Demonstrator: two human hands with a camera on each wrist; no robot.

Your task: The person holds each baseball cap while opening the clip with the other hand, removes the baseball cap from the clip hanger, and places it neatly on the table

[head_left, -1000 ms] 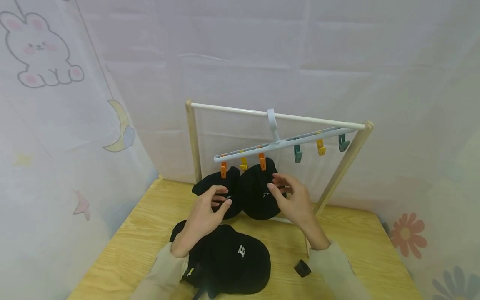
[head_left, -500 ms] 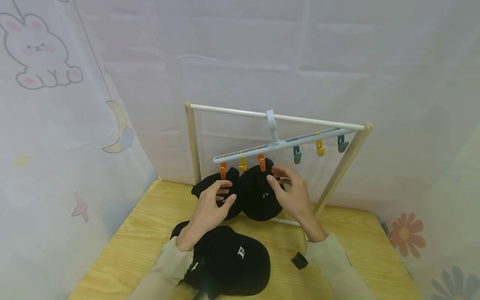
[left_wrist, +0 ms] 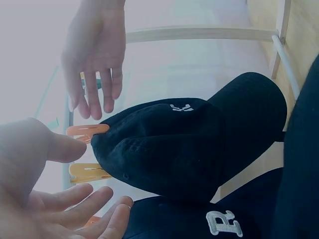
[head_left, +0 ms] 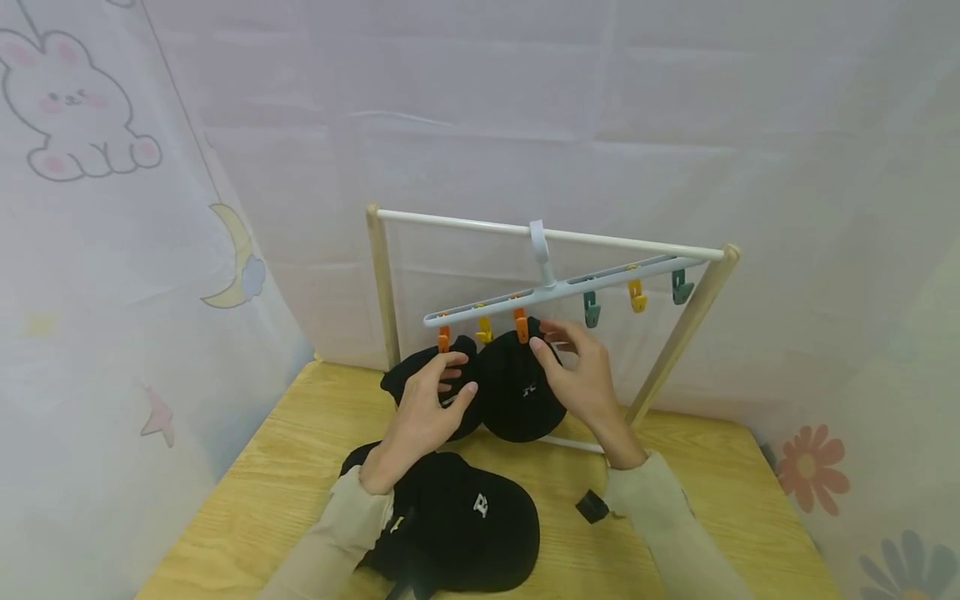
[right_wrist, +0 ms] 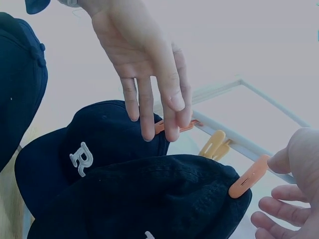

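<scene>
Since 1 s ago both hands are up a bit toward the clip hanger (head_left: 562, 287); right hand (head_left: 581, 379) now sits higher, fingertips just below the hanger's orange clip (head_left: 521, 324), and left hand (head_left: 423, 408) has climbed to the left orange clip (head_left: 443, 338).

Landmark = the clip hanger, hooked on the white rail of the rack (head_left: 551, 236). Under its left half hang two black caps: one cap (head_left: 517, 392) on the mid orange clip, the 2nd cap (head_left: 420, 379) on the left orange clip, the two touching. Yellow clip (head_left: 484, 329) is between those two clips. Under the hanger's right half: teal, yellow, teal clips, bare.

Left hand: released, fingers straight and spread, in front of the 2nd cap, partly hiding it; contact unclear. Right hand: released, fingers loose, beside the 1st cap's top; touch unclear.

Below the hanger, nearer the person, a 3rd black cap (head_left: 468, 521) w/ white letter lies on the wooden table (head_left: 247, 492); a small black piece (head_left: 592, 506) lies to its right.

Caps, rack, table things unchanged vs earlier.
</scene>
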